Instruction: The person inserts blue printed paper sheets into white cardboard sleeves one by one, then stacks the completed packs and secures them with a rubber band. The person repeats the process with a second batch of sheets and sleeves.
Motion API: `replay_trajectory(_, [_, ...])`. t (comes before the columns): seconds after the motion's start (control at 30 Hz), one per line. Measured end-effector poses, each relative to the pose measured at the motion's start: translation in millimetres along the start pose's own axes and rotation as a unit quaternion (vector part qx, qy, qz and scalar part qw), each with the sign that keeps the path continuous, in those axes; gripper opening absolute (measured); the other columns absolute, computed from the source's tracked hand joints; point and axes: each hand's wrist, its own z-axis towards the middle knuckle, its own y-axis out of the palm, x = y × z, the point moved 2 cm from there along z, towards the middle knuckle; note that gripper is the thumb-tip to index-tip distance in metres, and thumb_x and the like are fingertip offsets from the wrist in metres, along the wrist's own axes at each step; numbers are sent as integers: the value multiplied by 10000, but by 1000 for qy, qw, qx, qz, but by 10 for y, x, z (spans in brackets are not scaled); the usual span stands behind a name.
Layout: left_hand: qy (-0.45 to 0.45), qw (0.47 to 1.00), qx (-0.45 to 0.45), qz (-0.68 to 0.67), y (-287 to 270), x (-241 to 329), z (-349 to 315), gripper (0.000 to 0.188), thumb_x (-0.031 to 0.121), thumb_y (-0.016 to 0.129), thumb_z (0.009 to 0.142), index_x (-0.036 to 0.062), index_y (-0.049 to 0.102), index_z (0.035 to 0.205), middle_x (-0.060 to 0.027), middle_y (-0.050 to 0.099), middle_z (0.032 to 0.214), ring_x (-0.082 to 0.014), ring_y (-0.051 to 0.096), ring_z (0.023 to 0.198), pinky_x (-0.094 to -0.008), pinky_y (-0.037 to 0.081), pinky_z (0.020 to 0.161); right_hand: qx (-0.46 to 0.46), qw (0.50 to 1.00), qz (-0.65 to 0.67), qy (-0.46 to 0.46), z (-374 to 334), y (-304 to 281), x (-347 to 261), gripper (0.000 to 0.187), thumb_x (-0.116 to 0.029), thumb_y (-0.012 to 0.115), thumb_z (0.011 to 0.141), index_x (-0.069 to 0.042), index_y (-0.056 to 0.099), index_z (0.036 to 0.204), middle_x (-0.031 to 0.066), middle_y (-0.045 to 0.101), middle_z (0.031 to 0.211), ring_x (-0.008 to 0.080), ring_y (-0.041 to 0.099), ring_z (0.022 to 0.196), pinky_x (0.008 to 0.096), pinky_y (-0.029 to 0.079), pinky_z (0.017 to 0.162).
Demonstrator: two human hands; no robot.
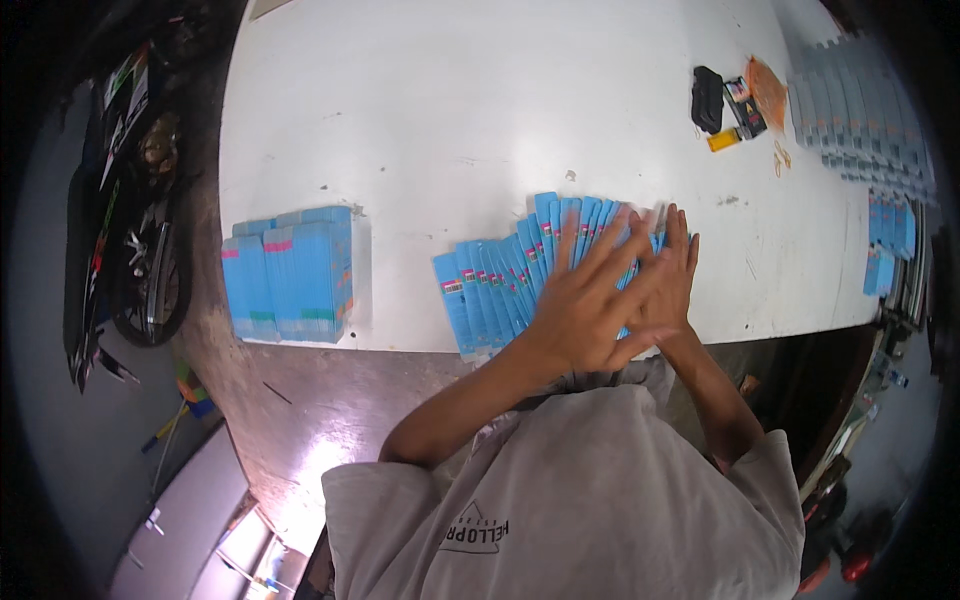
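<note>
A row of flat blue card pieces (482, 300) with pink and barcode marks lies fanned out and overlapping along the near edge of the white table. Over the right part of this fan is my left hand (597, 290), its fingers spread and a little blurred. My right hand (676, 285) is at the fan's right end, fingers stretched out, partly behind the left hand. The two hands overlap near the thumbs, and they hide several of the cards. Neither hand grips anything that I can see.
Bundled stacks of similar blue cards (300, 280) stand at the table's left corner. Far right are a black case (707, 100), a yellow item (722, 140), an orange plastic bag (766, 92) and tall grey stacks (860, 115). A motorcycle (150, 240) is parked left of the table (420, 110).
</note>
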Motion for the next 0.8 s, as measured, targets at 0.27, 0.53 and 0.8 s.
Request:
replay_trajectory(0.27, [-295, 942, -35, 158, -117, -358, -634, 987, 700, 533, 955, 52, 278, 1654, -333, 114, 1707, -556, 28, 1578, -797, -38, 1162, 3, 1000, 20, -23, -2, -66, -19, 1000, -669, 683, 884, -122, 327, 1642, 427, 219, 1607, 587, 176, 1526, 792, 127, 1147])
replay_trajectory(0.53, [-379, 869, -12, 316, -291, -312, -860, 957, 661, 419, 1017, -17, 195, 1653, -376, 59, 1695, -540, -22, 1586, -727, -86, 1196, 15, 999, 33, -21, -12, 10, 39, 1005, -644, 696, 883, -122, 304, 1647, 410, 210, 1614, 576, 151, 1536, 827, 88, 1122])
replay_trajectory(0.8, [-556, 773, 187, 240, -497, -65, -955, 943, 541, 681, 965, -120, 336, 1543, -376, 289, 1609, -533, 308, 1481, -597, 290, 1177, 24, 995, 92, -29, -32, -11, 30, 1006, -631, 721, 865, -126, 327, 1639, 398, 226, 1617, 570, 155, 1540, 848, 75, 1100])
